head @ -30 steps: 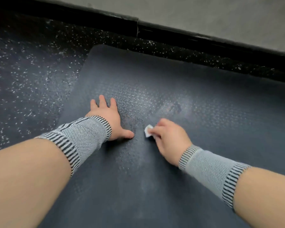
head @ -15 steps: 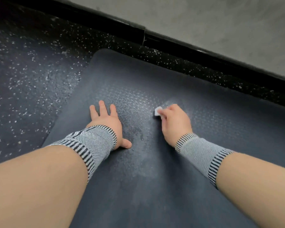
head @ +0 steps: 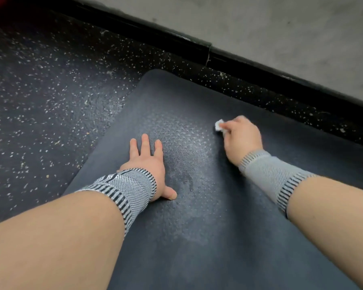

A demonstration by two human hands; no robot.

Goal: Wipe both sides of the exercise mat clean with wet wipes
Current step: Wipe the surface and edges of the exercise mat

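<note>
The right hand (head: pixel 242 137) pinches a small crumpled white wet wipe (head: pixel 219 124) against the dark textured rubber exercise mat (head: pixel 228 237) on the speckled floor (head: pixel 40 101), while the left hand (head: pixel 149 164) presses flat, fingers spread; the mat looks soft, floppy and grippy, best lifted by its near corner edge for flipping.

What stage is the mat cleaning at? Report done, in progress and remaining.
Done: a lighter, damp-looking patch runs down the middle of the mat.
In progress: the right hand presses a small white wipe near the mat's far edge, while the left hand lies flat, bracing it.
Remaining: the darker areas on either side look unwiped, and the underside, since the mat lies unflipped.
</note>
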